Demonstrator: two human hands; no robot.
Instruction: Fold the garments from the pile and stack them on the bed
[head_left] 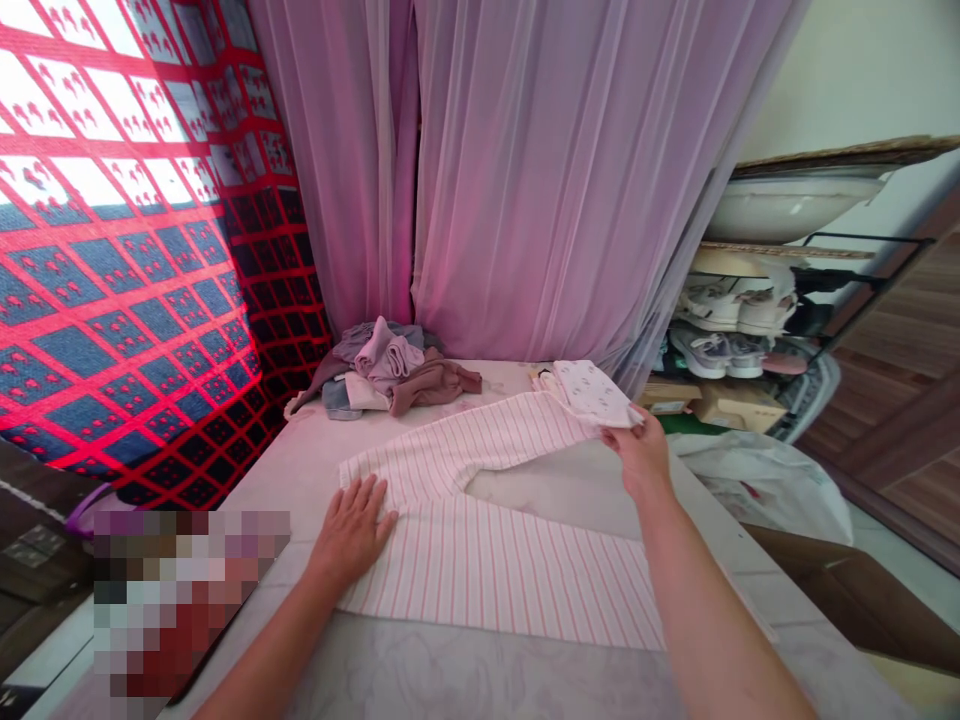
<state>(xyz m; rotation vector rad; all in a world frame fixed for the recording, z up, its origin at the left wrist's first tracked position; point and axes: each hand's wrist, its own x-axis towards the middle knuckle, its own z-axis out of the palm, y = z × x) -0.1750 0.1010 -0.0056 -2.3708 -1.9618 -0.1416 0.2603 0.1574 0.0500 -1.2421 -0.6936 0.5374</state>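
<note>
Pink-and-white striped trousers [487, 560] lie spread on a pale marbled tabletop [465, 680], their legs forming a V. My left hand [352, 530] presses flat on the striped cloth near the near-left edge, fingers apart. At the far end, my right hand [634, 455] pinches the edge of a white printed cloth [589, 392], right where one striped leg ends. A heap of mauve, brown and grey clothes [382, 370] sits at the back, left of both hands.
Sheer pink curtains [525, 180] hang behind the table, beside a red and blue patterned mat [112, 250]. To the right stand a shoe rack [720, 330], cardboard boxes [720, 405] and a white plastic bag [765, 485]. A pixelated object [187, 600] blocks the lower left.
</note>
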